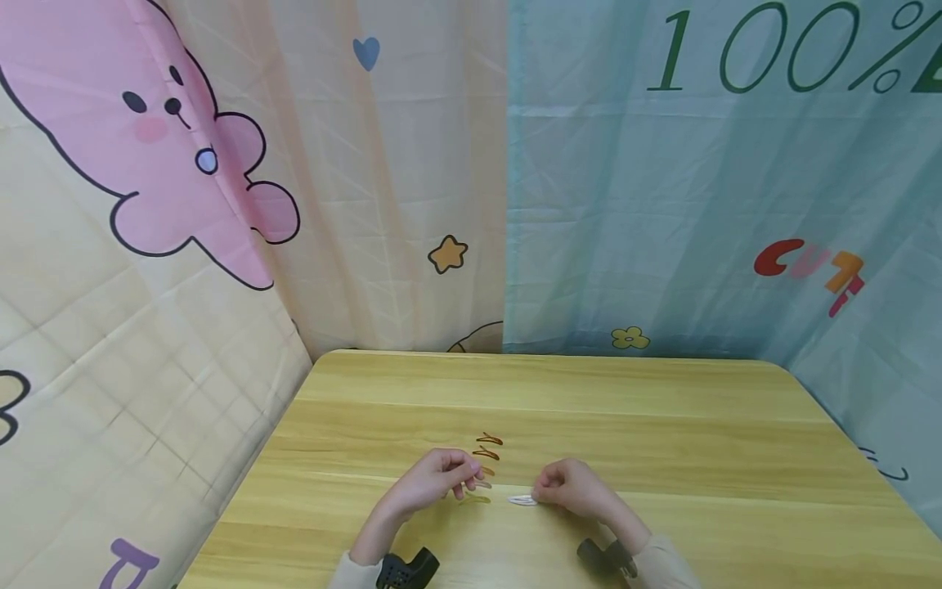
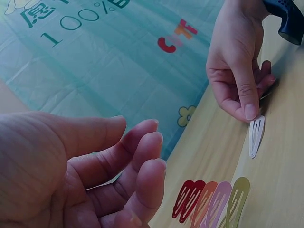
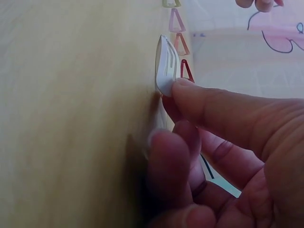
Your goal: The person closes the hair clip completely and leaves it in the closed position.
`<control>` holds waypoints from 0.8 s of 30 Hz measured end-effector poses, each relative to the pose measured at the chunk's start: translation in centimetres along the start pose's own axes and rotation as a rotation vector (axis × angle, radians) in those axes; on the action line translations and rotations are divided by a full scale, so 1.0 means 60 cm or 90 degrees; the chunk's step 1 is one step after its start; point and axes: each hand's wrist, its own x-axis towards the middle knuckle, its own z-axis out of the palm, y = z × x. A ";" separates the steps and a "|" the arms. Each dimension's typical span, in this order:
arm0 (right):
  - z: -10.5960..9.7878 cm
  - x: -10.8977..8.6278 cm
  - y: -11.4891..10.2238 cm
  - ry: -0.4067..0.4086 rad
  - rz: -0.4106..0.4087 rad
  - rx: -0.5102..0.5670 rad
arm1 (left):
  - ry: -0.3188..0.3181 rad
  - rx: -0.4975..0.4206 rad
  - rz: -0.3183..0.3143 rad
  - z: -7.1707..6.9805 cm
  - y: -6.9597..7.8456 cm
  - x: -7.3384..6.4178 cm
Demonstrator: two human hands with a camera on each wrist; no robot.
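Note:
My right hand [image 1: 577,488] pinches the rounded end of a white snap hair clip [image 2: 256,137] between thumb and fingertip, close over the table. The clip's narrow end points left, toward a row of other snap clips. That row runs away from me: an olive green clip [image 2: 240,192] nearest, then a pink clip [image 2: 220,199], an orange clip [image 2: 204,197] and dark red clips [image 2: 187,197] farthest. Over the row's left side hovers my left hand [image 1: 437,478], thumb and fingers loosely bent and apart, with nothing between them. In the head view its fingers overlap the nearer clips.
The wooden table [image 1: 625,417] has rounded far corners. Printed curtains [image 1: 397,164] hang behind it and along both sides. Each wrist wears a dark camera mount, the left mount [image 1: 408,568] and the right mount [image 1: 607,559], both low over the tabletop.

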 end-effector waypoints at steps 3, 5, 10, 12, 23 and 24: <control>0.000 0.001 0.001 0.001 0.002 -0.002 | -0.003 -0.001 0.000 0.000 -0.001 0.001; 0.001 0.001 0.002 0.001 0.004 0.000 | -0.004 -0.003 0.000 0.000 -0.002 0.001; 0.001 0.002 0.003 0.003 0.011 0.004 | -0.004 -0.008 0.004 0.000 -0.001 0.001; 0.001 0.002 0.003 0.003 0.013 0.007 | -0.005 -0.006 0.003 0.000 -0.001 0.001; 0.001 0.001 0.001 0.012 0.019 -0.007 | 0.001 0.005 0.002 -0.001 -0.001 0.000; 0.001 0.001 0.001 0.012 0.020 -0.006 | 0.002 0.005 0.003 -0.001 0.000 0.000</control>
